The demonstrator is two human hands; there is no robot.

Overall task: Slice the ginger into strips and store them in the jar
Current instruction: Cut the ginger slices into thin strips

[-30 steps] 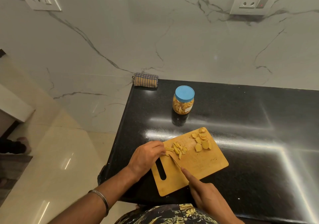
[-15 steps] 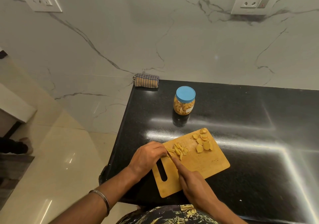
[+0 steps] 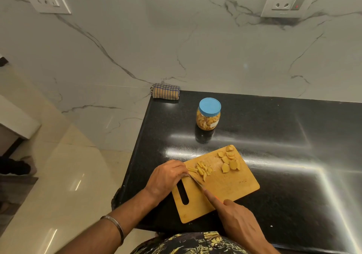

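**Ginger cutting station: board, knife, jar**

While the left hand (image 3: 166, 177) curls its fingers down at the board's near-left corner, apparently pinning a piece of ginger that its fingertips hide, the right hand (image 3: 241, 221) grips the knife (image 3: 197, 182), forefinger laid straight along the handle.

- Wooden cutting board (image 3: 231, 187) — set at an angle on the black countertop (image 3: 284, 136), its slot handle toward the person.
- Knife — blade tip meets the board just beside the left fingertips, next to the cut strips.
- Ginger strips (image 3: 201, 170) — a small loose heap on the board, immediately right of the left hand.
- Ginger slices (image 3: 229, 160) — flat rounds (not yet cut into strips) clustered at the board's far corner, apart from the strips.
- Jar (image 3: 208, 114) — clear, blue lid on, upright on the countertop beyond the board, already holding yellowish pieces.
- Folded checked cloth (image 3: 165, 91) — at the counter's far-left corner, against the marble wall.
- Metal bangle (image 3: 115, 227) — on the left wrist.
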